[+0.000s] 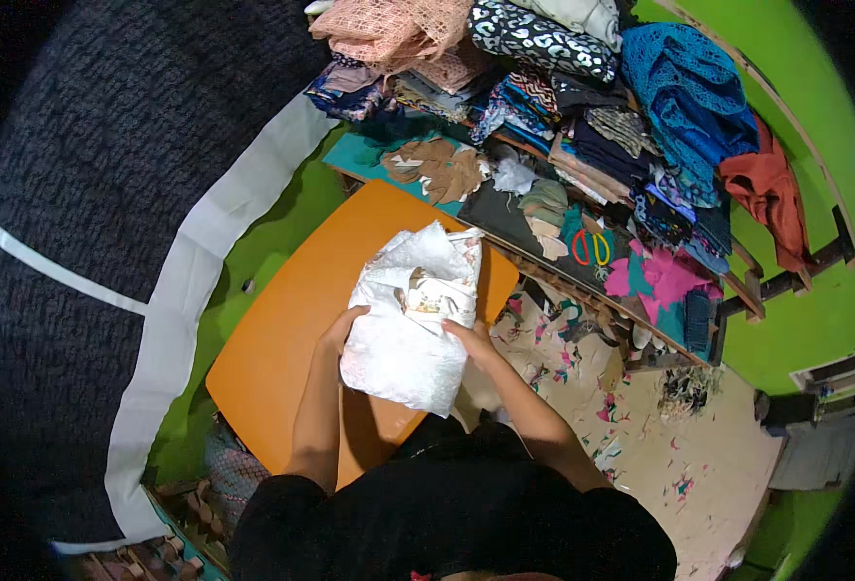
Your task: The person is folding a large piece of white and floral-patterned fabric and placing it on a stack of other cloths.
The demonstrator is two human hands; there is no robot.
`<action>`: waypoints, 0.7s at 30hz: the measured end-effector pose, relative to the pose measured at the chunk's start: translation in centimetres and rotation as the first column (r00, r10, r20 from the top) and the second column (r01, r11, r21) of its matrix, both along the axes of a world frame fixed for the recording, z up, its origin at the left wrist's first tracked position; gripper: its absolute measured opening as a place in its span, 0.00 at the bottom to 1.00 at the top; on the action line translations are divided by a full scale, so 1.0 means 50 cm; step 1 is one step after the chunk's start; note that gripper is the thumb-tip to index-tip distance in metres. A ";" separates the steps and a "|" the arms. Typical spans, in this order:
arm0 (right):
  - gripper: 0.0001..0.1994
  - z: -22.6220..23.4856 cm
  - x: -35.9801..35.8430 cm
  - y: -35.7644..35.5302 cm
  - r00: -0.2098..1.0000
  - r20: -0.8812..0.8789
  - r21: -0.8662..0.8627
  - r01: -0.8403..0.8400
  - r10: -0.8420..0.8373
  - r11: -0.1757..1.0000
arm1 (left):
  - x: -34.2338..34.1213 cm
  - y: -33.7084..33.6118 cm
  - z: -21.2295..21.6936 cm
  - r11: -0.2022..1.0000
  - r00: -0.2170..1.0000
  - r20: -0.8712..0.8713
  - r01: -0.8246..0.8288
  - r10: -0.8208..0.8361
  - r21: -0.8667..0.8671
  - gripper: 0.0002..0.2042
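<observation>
A folded white cloth (403, 358) with a faint floral pattern is held between my two hands above an orange table (287, 310). My left hand (342, 329) grips its left edge, thumb on top and the other fingers mostly hidden beneath. On the right side, my right hand (468, 339) holds the opposite edge with the thumb laid over the cloth. Near the middle the fabric folds open around a patch with a brownish print. The far edge looks rumpled, with small coloured flowers at its right corner.
Behind the table, a shelf holds stacked folded fabrics, including a blue lace cloth (684, 97) and a peach one (398, 34). Scissors with red and yellow handles (591, 248) lie among scraps there. Fabric snippets litter the floor (679, 426). A dark curtain (146, 145) hangs left.
</observation>
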State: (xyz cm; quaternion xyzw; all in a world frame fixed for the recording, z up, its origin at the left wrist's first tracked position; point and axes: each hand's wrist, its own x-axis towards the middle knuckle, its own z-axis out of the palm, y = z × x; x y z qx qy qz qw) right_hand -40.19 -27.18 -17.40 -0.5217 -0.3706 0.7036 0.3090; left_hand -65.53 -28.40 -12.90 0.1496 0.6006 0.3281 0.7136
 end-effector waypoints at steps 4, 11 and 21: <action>0.28 0.014 0.027 0.035 0.994 -0.106 -0.048 -0.019 0.014 0.999 | 0.010 -0.055 0.006 0.987 0.972 0.174 -0.161 0.159 -0.003 0.22; 0.32 0.155 -0.046 0.046 0.859 0.504 0.839 -0.465 -0.083 0.283 | 0.017 -0.140 -0.019 0.948 0.905 0.302 -0.318 0.298 0.020 0.22; 0.48 0.226 -0.131 0.071 0.347 0.933 0.346 -0.938 0.098 0.025 | 0.052 -0.245 0.051 0.816 0.944 0.256 -0.311 0.207 0.488 0.33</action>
